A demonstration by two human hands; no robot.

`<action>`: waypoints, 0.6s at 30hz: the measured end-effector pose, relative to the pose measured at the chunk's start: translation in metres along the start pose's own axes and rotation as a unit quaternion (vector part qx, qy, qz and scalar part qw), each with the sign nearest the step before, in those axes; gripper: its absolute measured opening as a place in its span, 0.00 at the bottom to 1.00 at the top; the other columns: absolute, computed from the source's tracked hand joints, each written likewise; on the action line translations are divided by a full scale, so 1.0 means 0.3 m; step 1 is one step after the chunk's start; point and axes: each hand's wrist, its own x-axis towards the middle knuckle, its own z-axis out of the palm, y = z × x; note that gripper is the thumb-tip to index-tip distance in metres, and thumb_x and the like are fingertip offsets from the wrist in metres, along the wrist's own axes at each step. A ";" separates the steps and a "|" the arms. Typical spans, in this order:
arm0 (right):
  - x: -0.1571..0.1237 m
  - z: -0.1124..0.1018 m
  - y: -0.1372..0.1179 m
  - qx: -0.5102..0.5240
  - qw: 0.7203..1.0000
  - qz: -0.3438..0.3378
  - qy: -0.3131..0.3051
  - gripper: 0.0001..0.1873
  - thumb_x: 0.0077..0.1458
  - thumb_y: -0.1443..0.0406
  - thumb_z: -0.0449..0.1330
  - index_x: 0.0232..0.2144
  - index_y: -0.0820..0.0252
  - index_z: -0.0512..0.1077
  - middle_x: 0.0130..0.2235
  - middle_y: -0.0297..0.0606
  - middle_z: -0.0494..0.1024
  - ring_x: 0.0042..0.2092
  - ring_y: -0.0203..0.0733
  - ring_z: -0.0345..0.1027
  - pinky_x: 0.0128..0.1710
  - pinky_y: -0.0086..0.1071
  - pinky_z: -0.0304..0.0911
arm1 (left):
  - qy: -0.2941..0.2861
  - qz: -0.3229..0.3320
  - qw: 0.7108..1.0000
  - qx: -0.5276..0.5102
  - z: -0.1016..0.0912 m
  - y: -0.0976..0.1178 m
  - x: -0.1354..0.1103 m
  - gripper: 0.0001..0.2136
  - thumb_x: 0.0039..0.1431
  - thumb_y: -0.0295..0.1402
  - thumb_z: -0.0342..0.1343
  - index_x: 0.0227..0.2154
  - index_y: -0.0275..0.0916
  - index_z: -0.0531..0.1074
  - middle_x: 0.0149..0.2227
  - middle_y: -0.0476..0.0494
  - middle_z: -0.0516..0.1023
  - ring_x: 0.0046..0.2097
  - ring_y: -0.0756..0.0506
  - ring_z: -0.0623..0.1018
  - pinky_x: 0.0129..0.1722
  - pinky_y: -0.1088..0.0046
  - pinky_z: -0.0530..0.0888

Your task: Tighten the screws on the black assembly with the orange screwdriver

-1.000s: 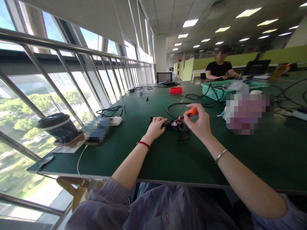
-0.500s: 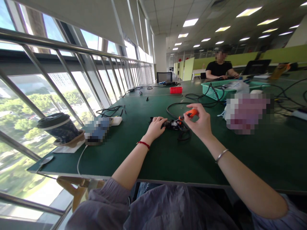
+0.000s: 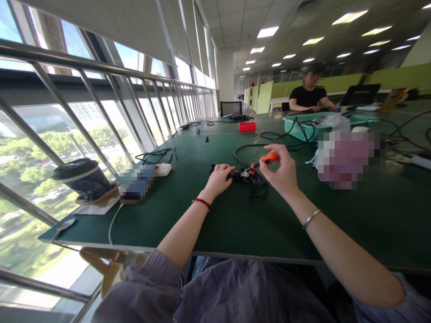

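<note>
My left hand presses down on a small black electronic part with coloured wires, fingers curled over its left end, on the green table. My right hand pinches the orange handle of a small screwdriver. The screwdriver's tip points down-left onto the part. A black cable loops under the part and runs off toward the back of the table.
At the left edge stand a lidded paper cup, a blurred blue object and a white charger. Farther back are a red box, a teal basket and loose cables. A seated person works at the far end.
My right hand has tilted the screwdriver handle up slightly; the tip stays on the part. The left hand has not moved.
</note>
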 end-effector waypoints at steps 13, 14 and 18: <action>0.002 -0.005 -0.008 -0.009 1.000 0.028 -0.009 0.10 0.49 0.62 0.60 0.36 0.58 0.69 0.24 0.29 0.69 0.23 0.36 0.63 0.28 0.31 0.62 | -0.005 -0.005 1.000 0.006 -0.006 0.003 0.000 0.22 0.58 0.26 0.52 0.56 0.38 0.68 0.54 0.41 0.70 0.56 0.39 0.65 0.59 0.61 0.67; 0.002 -0.004 -0.007 -0.003 1.000 0.017 -0.006 0.12 0.48 0.64 0.59 0.38 0.58 0.68 0.26 0.30 0.70 0.25 0.37 0.65 0.30 0.32 0.63 | -0.003 -0.004 1.000 0.006 -0.006 0.004 -0.001 0.22 0.58 0.26 0.52 0.56 0.39 0.68 0.54 0.41 0.70 0.56 0.39 0.65 0.59 0.61 0.67; 0.002 -0.002 -0.005 0.013 1.000 -0.010 0.001 0.17 0.47 0.66 0.58 0.42 0.57 0.67 0.33 0.35 0.73 0.32 0.40 0.69 0.36 0.34 0.66 | 0.000 -0.001 1.000 0.004 -0.006 0.004 -0.001 0.22 0.58 0.26 0.51 0.56 0.39 0.68 0.53 0.40 0.70 0.56 0.39 0.65 0.59 0.59 0.67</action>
